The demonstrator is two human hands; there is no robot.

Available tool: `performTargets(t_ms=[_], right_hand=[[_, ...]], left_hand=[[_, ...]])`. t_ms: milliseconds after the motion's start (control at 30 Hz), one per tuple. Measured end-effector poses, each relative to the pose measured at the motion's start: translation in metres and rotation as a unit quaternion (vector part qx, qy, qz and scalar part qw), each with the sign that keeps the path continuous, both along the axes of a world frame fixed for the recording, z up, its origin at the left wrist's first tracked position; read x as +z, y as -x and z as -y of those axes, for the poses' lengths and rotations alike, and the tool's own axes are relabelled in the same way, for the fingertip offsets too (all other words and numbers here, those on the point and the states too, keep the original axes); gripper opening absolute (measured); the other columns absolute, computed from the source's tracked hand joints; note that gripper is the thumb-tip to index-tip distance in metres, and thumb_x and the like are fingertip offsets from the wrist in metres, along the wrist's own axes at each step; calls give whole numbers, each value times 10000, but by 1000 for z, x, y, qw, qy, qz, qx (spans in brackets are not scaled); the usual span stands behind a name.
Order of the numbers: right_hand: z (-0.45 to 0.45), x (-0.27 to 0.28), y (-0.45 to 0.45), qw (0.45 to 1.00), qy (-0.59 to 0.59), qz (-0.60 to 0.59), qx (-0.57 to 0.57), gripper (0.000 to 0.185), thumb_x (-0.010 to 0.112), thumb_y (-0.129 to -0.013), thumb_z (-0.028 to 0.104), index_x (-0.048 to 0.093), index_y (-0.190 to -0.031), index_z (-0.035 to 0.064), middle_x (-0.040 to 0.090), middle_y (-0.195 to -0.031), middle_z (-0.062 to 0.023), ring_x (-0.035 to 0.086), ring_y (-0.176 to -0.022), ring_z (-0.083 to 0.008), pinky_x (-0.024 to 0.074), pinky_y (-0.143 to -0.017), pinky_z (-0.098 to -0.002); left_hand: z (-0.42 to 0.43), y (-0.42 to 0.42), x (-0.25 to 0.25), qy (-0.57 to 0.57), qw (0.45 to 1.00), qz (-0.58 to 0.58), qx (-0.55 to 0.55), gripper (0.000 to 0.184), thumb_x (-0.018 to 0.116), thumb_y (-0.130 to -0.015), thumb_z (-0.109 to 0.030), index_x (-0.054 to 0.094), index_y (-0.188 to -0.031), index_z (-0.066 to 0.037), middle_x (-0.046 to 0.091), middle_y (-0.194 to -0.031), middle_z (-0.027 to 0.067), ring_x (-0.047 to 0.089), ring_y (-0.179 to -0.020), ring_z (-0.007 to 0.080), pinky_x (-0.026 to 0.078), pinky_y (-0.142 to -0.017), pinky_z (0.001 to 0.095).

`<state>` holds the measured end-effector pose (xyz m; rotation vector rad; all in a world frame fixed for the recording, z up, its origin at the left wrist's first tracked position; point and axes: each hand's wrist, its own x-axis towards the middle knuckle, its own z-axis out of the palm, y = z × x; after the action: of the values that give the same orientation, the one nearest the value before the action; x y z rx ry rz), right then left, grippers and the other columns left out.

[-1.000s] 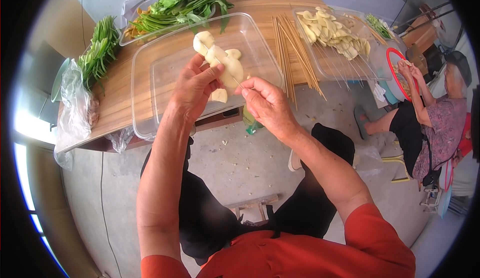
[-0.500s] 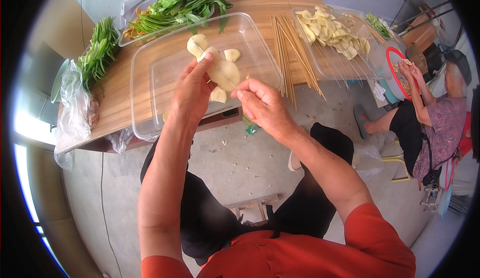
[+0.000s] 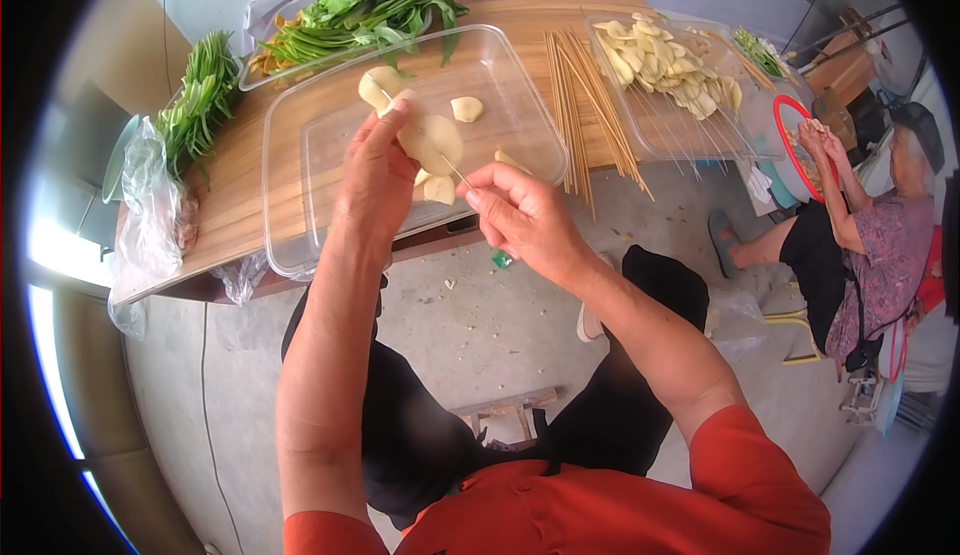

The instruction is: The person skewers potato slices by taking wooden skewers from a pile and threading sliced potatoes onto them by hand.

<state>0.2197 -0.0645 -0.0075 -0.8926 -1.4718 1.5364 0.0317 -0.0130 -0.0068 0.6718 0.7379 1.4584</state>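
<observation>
My left hand (image 3: pixel 380 160) pinches pale round slices (image 3: pixel 432 143) threaded on a thin skewer (image 3: pixel 456 172). One threaded slice (image 3: pixel 380 88) sits farther up, beyond my left fingertips. The skewer's near end is between the thumb and fingers of my right hand (image 3: pixel 520 217). Below both hands lies a clear plastic tray (image 3: pixel 520 105), with a few loose slices (image 3: pixel 466 109) in it.
Bamboo skewers (image 3: pixel 572 105) lie right of the tray. Beyond them a second tray holds skewered slices (image 3: pixel 665 65). Leafy greens (image 3: pixel 375 5) and green stalks (image 3: pixel 200 95) are at the left. Another person (image 3: pixel 885 235) sits at the right by a red-rimmed basin (image 3: pixel 779 105).
The threaded slices have spread apart, with the far one shifted up and left. My right hand has moved slightly left and down, and more of the skewer shows near it.
</observation>
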Motion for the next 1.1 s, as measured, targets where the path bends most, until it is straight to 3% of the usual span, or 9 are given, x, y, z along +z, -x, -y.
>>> performTargets(t_ms=[133,200,267,300,400,600,767,867,1100], right_hand=[[7,-8,-1,987,-122,99,-36,144,540,-972,100,593,-1074,13,537,-655,8,467,-571,-34,390,-516,-211],[7,-16,-1,969,-198,132,-68,141,554,-959,75,595,-1077,9,571,-685,0,489,-594,-39,411,-537,-217],[8,-18,0,938,-291,133,-133,106,602,-913,54,578,-1011,23,522,-606,-72,490,-509,-148,421,-506,-299],[8,-17,-1,936,-295,133,-134,106,602,-913,54,578,-1011,23,522,-606,-72,490,-509,-148,421,-506,-299],[12,-15,-5,942,-263,145,-150,86,583,-923,50,580,-1003,18,521,-609,-60,469,-513,-124,406,-505,-278],[24,-5,-25,947,-243,127,-168,92,576,-937,66,603,-1001,6,506,-616,2,430,-551,-41,361,-492,-244],[26,20,-63,990,-50,42,-124,162,522,-981,106,612,-1059,-3,449,-669,60,386,-552,-17,310,-487,-190],[19,29,-86,982,-78,51,-162,164,521,-983,120,612,-1065,10,435,-666,67,374,-537,-13,295,-471,-193],[-18,64,-139,966,-25,44,-253,189,546,-965,178,631,-1042,28,430,-612,52,345,-490,-18,252,-410,-190]], left_hand=[[-9,21,0,-18,1000,13,14,240,612,-934,-204,597,-1130,-66,657,-1039,26,636,-981,173,510,-895,366],[-10,24,1,-2,998,45,45,285,552,-963,-291,574,-1138,-67,645,-1027,44,621,-939,168,475,-820,344],[-9,21,2,-4,999,28,34,328,516,-972,-343,566,-1144,-68,642,-1030,51,620,-939,176,474,-809,346],[-9,19,4,-6,1000,9,22,374,481,-981,-394,557,-1150,-69,640,-1034,58,618,-939,184,472,-798,349],[-8,17,6,34,999,-29,16,431,431,-988,-463,582,-1130,-85,647,-1033,53,624,-991,206,488,-865,381],[-14,26,-5,59,997,-38,18,435,460,-990,-447,558,-1129,-47,605,-921,64,584,-797,175,480,-692,323],[-3,28,7,0,996,-91,11,414,450,-1004,-416,612,-1107,-48,620,-899,31,583,-776,144,468,-681,288],[-11,39,-5,-9,999,-27,-26,391,466,-1001,-397,614,-1098,-49,616,-911,31,575,-776,141,466,-680,286],[-6,37,4,-11,999,-26,-40,356,478,-996,-370,615,-1082,-53,607,-911,30,573,-794,143,469,-684,276]])
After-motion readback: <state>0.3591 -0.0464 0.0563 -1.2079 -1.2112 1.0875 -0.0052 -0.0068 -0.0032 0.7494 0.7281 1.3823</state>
